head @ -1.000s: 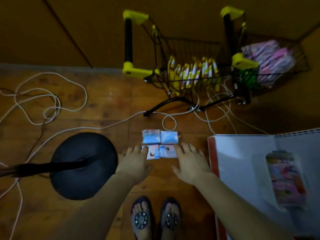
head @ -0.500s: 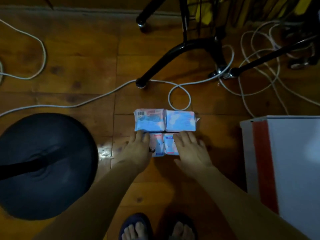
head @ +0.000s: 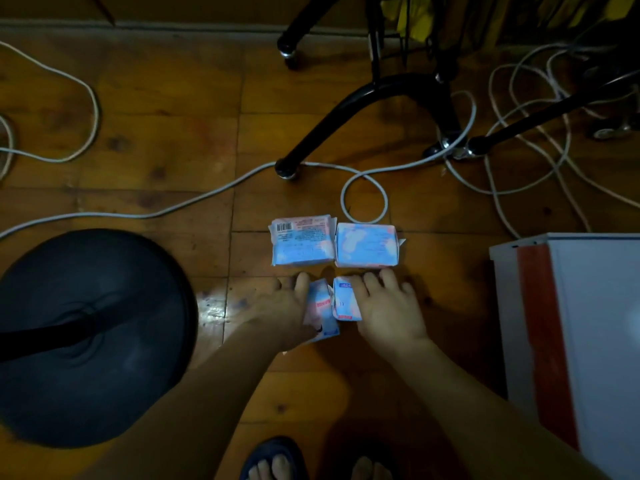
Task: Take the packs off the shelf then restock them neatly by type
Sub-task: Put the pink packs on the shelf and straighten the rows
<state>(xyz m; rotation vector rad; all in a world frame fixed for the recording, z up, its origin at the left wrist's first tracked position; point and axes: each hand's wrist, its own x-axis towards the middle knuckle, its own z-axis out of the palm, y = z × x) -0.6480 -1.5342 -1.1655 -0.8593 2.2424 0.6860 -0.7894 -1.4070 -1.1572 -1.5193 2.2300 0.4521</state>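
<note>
Since half a second ago, the near-left pack (head: 320, 308) is tilted up off the floor (head: 173, 140), gripped by the left hand (head: 280, 313); the near-right pack (head: 344, 301) is held under the right hand (head: 388, 306). Both seem light, soft (slippery film), best pinched by the edges.

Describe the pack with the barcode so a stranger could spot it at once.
Start at the big black round base on the wood floor and look right to four blue-pink packs in two rows. The barcode pack is the far row's left one, beyond the left hand. Only it shows a barcode and fine print; its right neighbour shows a pale blotch.
</note>
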